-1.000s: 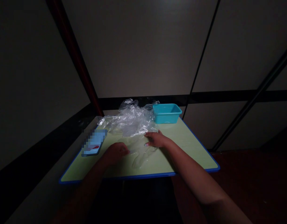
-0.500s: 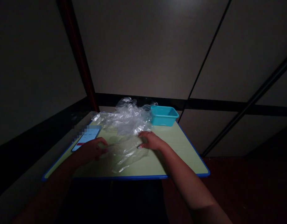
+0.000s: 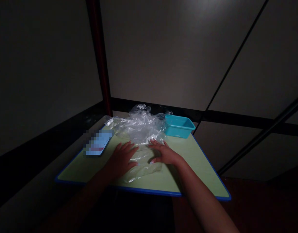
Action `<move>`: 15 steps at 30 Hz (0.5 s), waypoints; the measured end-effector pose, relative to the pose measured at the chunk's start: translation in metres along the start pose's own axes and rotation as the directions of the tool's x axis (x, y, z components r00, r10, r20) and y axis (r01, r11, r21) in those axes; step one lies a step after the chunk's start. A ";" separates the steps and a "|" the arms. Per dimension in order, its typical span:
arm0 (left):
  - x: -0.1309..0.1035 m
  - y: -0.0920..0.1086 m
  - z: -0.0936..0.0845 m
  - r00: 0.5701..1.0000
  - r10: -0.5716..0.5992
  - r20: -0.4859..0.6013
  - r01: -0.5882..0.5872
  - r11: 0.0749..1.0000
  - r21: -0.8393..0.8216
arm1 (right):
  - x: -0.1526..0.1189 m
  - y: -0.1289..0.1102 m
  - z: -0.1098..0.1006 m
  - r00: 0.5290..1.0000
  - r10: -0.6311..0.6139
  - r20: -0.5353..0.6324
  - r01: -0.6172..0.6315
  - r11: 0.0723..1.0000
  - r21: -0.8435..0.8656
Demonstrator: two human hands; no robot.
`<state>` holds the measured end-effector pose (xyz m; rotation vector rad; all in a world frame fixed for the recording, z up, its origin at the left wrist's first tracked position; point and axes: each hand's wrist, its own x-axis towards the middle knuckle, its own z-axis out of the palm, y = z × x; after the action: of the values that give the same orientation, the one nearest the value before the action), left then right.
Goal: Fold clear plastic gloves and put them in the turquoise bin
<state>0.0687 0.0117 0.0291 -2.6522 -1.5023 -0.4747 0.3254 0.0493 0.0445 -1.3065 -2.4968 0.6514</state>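
Observation:
A clear plastic bag (image 3: pixel 145 163) lies spread on the pale green table (image 3: pixel 185 161), close to its front edge. My left hand (image 3: pixel 122 158) rests over the bag's left side, palm down with the fingers spread. Over the right side of the bag is my right hand (image 3: pixel 164 153), its fingers stretched and apart, the thumb near the film. Just beyond my fingertips rises a crumpled heap of clear plastic bags (image 3: pixel 141 124), which catches the light.
A turquoise plastic basket (image 3: pixel 179 129) stands at the back right, touching the heap. At the left edge lies a phone (image 3: pixel 100 142) with a lit, partly blurred screen. Blue trim edges the table, and dark-banded wall panels (image 3: pixel 158 58) rise behind it.
My left hand has moved right, from beside the phone onto the bag, and its curled fingers have spread. My right hand stays over the bag, fingers more extended. The whole view has shifted.

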 end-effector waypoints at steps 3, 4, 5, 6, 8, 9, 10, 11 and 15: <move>-0.001 -0.002 0.010 0.995 -0.001 0.103 0.001 1.000 0.004 | -0.001 0.003 -0.003 0.999 0.013 0.035 -0.014 1.000 0.018; -0.002 -0.003 0.012 0.990 -0.010 0.139 0.009 1.000 0.003 | -0.001 0.004 -0.004 1.000 0.013 0.029 -0.014 0.999 0.035; -0.003 -0.005 0.013 0.985 -0.016 0.173 0.017 1.000 -0.002 | -0.001 0.005 -0.006 1.000 0.012 -0.021 -0.011 0.999 0.051; -0.004 -0.007 0.014 0.979 -0.022 0.201 0.023 1.000 -0.006 | -0.001 0.006 -0.009 0.992 0.017 -0.123 -0.009 0.998 0.061; -0.005 -0.009 0.016 0.972 -0.031 0.235 0.032 0.999 -0.004 | -0.001 0.006 -0.014 0.892 0.046 -0.451 -0.028 0.998 0.047; -0.006 -0.010 0.017 0.971 -0.034 0.237 0.035 0.999 0.003 | -0.002 0.006 -0.017 0.783 0.060 -0.619 -0.053 0.998 0.030; -0.006 -0.011 0.019 0.972 -0.036 0.233 0.034 0.999 0.012 | -0.004 0.006 -0.019 0.659 0.067 -0.749 -0.086 0.996 0.013; -0.007 -0.011 0.020 0.975 -0.036 0.218 0.032 0.999 0.022 | -0.006 0.005 -0.022 0.545 0.070 -0.835 -0.123 0.992 0.003; -0.004 -0.015 0.024 0.992 -0.057 0.111 0.052 0.998 0.041 | -0.013 0.001 -0.025 0.317 0.057 -0.947 -0.223 0.975 -0.016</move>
<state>0.0603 0.0210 0.0036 -2.6558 -1.6006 -0.3008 0.3441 0.0457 0.0650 -1.3631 -1.4188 -0.3066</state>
